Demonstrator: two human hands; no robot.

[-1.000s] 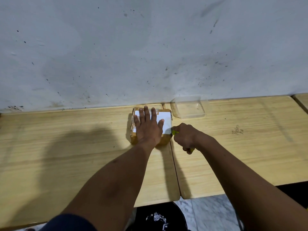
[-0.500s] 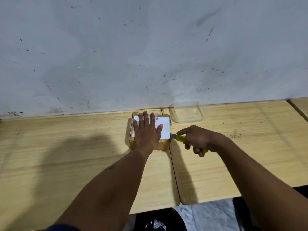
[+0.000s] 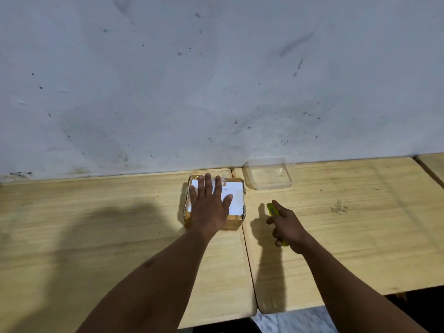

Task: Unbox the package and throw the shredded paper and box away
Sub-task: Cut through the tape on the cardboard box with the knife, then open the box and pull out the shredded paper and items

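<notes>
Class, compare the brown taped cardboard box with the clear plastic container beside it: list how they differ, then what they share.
The brown cardboard box is opaque; the clear plastic container is see-through. The box is taped shut with a white label on top; the container looks open-topped and empty. The left hand presses flat on the box; nothing touches the container. Both are squarish and sit on the wooden table near the wall.

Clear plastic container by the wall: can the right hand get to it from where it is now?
Probably yes. The clear plastic container sits on bare tabletop beyond the right hand, nothing between. But that hand is closed on the yellow cutter.
</notes>
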